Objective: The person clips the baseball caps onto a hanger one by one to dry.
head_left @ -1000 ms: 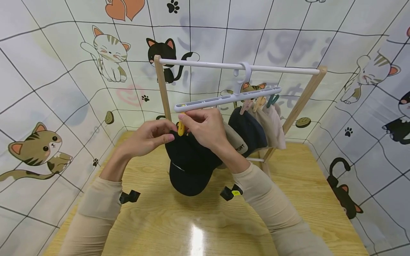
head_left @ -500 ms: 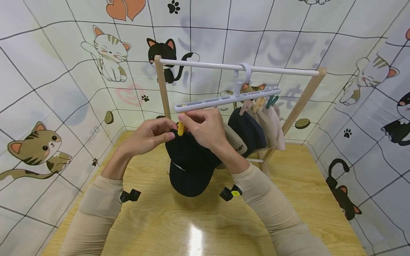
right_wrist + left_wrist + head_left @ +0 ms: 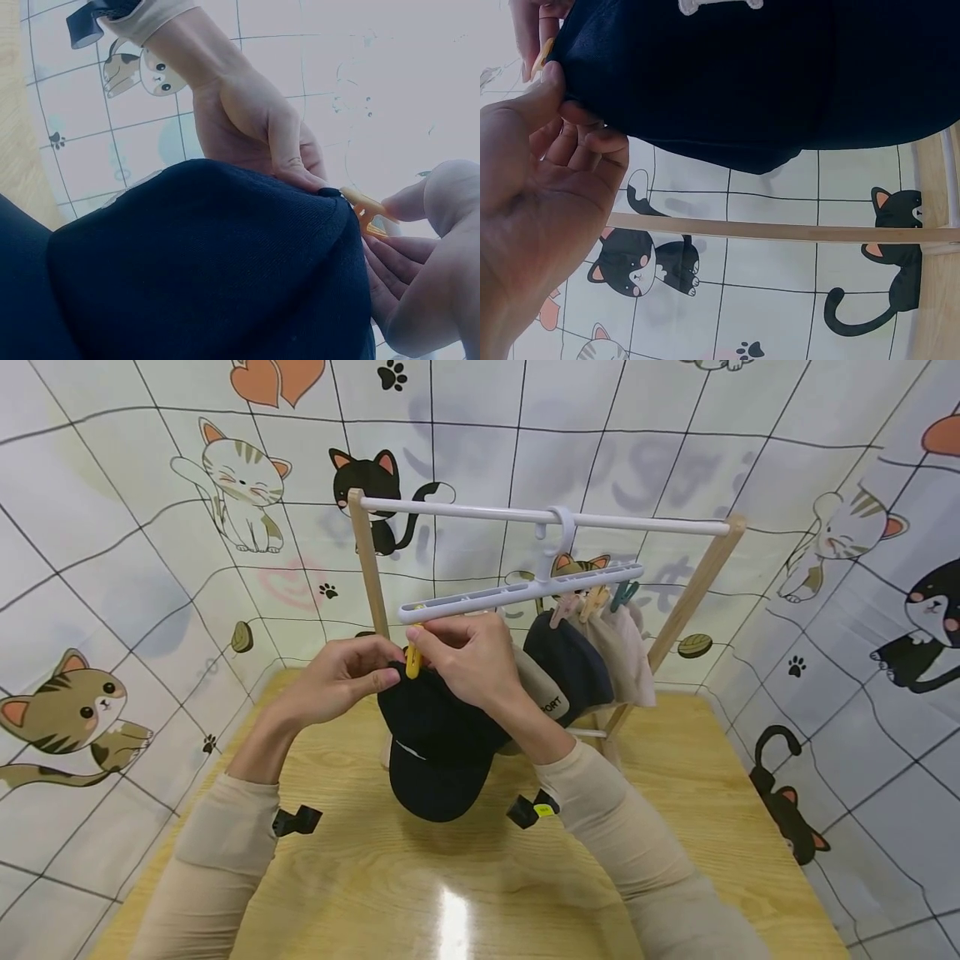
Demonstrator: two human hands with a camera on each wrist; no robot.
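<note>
A black baseball cap hangs below the left end of a pale lilac clip hanger. My left hand pinches the cap's top edge between thumb and fingers, as the left wrist view shows with the dark cap. Just right of it, my right hand pinches a yellow clothespin under the hanger's end. In the right wrist view the clothespin sits right at the cap's edge, with the right thumb and fingers on its handles.
A wooden rack with a white rod carries the hanger. Along the hanger's right hang a beige cap, a navy cap and pale caps under pink, orange and green clothespins. The wooden table lies beneath.
The whole head view has shifted slightly left. Both hands keep their hold on the cap and the yellow clothespin, with hardly any movement.
</note>
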